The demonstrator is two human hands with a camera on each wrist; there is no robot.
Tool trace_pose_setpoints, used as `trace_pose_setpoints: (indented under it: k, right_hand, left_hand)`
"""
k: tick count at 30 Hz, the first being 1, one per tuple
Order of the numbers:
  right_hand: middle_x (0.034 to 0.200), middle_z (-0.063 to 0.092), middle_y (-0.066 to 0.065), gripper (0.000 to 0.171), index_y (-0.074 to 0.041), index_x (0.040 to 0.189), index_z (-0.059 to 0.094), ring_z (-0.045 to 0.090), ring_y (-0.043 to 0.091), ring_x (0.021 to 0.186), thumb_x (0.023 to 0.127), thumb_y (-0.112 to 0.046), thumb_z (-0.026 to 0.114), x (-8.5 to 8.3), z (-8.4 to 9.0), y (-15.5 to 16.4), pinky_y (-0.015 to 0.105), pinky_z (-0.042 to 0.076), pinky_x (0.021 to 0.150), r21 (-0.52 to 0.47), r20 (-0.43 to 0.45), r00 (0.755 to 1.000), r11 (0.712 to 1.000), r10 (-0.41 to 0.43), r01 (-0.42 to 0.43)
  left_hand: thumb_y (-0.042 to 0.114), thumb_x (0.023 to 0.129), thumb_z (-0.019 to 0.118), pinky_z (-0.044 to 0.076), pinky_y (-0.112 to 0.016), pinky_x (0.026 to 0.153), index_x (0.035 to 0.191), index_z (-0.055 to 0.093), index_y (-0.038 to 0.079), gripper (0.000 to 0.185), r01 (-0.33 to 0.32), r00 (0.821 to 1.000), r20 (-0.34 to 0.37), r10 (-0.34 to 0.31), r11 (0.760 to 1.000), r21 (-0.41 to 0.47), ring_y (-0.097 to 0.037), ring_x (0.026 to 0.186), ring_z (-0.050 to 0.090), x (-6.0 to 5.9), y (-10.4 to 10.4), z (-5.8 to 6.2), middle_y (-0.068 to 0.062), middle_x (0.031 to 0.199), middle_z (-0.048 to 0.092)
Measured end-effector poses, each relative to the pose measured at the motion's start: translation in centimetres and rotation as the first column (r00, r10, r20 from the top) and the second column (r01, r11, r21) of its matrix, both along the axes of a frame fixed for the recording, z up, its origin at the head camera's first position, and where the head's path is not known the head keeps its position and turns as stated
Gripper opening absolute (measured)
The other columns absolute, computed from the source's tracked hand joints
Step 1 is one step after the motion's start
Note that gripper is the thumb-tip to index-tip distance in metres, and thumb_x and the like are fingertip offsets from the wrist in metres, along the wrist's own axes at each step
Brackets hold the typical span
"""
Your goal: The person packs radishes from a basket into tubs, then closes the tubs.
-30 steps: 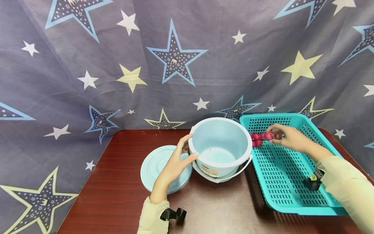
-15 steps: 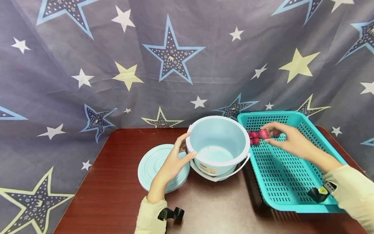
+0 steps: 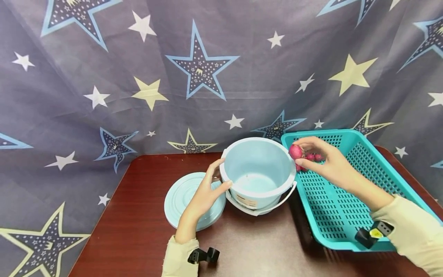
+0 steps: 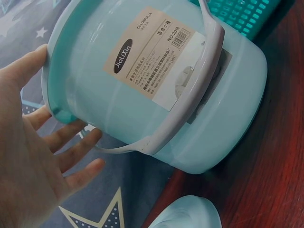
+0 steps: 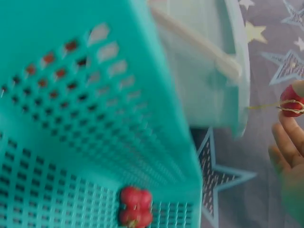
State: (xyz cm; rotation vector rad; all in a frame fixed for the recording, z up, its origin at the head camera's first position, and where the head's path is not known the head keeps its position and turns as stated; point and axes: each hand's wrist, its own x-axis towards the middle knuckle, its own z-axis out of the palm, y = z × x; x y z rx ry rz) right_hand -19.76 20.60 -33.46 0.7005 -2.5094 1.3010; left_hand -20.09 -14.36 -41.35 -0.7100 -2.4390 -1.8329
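A pale blue bucket with a white handle stands mid-table. My left hand holds it by the left side of the rim, thumb at the front and fingers further back; the left wrist view shows the bucket's printed label. My right hand pinches a red radish between thumb and fingers, above the left edge of the turquoise basket, close beside the bucket rim. Thin stringy roots show on this radish in the right wrist view. Several more radishes lie together in the basket. The bucket's visible inside holds nothing.
A round pale blue lid lies left of the bucket, partly behind my left forearm. The dark red-brown table ends against a grey star-patterned cloth hanging behind.
My right hand has lifted the radish from among the others and carried it left to the basket's edge near the bucket. The left hand stays on the bucket rim.
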Motion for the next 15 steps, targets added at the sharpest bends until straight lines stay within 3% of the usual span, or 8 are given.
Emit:
trace_pose_setpoints:
  k: [8, 15]
  right_hand:
    - [0.11, 0.065, -0.001, 0.039, -0.012, 0.123, 0.063, 0.061, 0.012, 0.097, 0.087, -0.004, 0.076, 0.5, 0.7, -3.2, 0.022, 0.049, 0.081, -0.025, -0.018, 0.992, 0.992, 0.125, -0.126]
    - [0.109, 0.065, -0.005, 0.038, -0.015, 0.122, 0.063, 0.061, 0.013, 0.096, 0.087, -0.011, 0.077, 0.8, 0.3, -4.9, 0.029, 0.051, 0.082, 0.003, 0.046, 0.99, 0.991, 0.133, -0.133]
  left_hand:
    - [0.019, 0.096, 0.065, 0.034, -0.053, 0.106, 0.153, 0.031, 0.023, 0.066, -0.009, 1.0, -0.009, 0.009, 1.0, 0.002, -0.023, 0.123, 0.045, 0.1, 0.0, -0.1, -0.009, 0.143, 0.045]
    - [0.02, 0.097, 0.064, 0.034, -0.053, 0.105, 0.152, 0.032, 0.022, 0.064, -0.008, 1.0, -0.022, 0.008, 1.0, -0.01, -0.022, 0.124, 0.045, -0.1, 0.0, -0.1, -0.008, 0.143, 0.045]
